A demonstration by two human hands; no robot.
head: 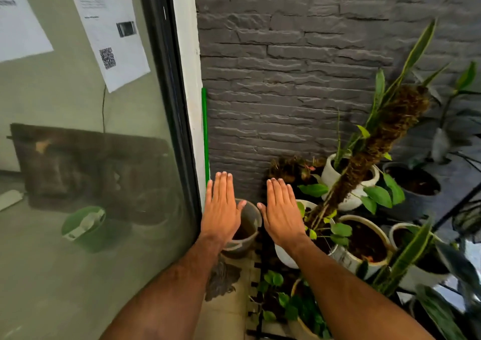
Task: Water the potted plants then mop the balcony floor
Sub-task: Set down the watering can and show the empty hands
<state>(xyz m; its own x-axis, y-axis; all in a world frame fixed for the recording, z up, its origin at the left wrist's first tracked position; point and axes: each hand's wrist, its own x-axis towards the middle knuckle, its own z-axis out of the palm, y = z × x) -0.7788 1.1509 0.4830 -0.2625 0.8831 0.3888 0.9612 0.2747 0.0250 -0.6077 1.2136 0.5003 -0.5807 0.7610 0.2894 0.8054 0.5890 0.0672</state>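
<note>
Head view. We are holding both hands out flat, palms down, fingers straight and together, thumbs pointing toward each other. The left hand [222,206] is gripping nothing; its grip is fully open. The right hand [282,213] is likewise fully open and is holding nothing. The two hands are lying side by side, apart, with a narrow gap between the thumbs.

Below that gap a grey bucket [247,229] is standing on the floor [229,313], just beside the stone wall [299,79]; the left hand is partly covering its rim in the picture. We cannot tell whether the bucket is holding water. A green pole [205,136] is standing upright in the corner between the wall and the white door frame [188,79]; its lower end is passing behind the left hand. A grey mop head [221,278] is lying on the floor below the bucket, partly behind the left forearm.

The potted plants are standing to the right of the hands, against the wall. A white pot [350,180] is carrying a tilted moss pole [377,147] with green leaves. A brown-rimmed pot [364,240] of dark soil is sitting near the right wrist. A dark pot [413,186] is standing further right.

To the left, a glass door [91,157] is carrying two printed sheets [109,27].
</note>
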